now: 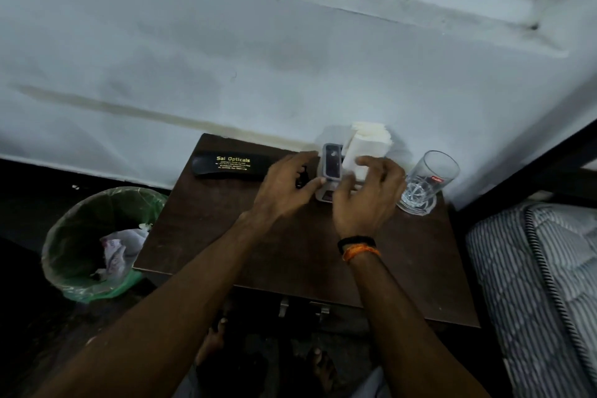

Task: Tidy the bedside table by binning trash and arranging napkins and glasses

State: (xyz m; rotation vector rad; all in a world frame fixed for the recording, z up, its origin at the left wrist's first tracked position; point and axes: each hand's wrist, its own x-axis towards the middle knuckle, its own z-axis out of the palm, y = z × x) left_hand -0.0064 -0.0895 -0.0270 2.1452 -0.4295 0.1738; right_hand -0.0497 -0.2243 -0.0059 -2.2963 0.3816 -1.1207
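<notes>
I see a dark wooden counter (pixel 290 255) against the wall, black glasses case (pixel 226 165) at its back left, napkin holder (pixel 331 171) with napkins (pixel 361 145) mid-back, empty glass (pixel 426 181) back right, lined bin (pixel 97 236) on the floor beside it
</notes>
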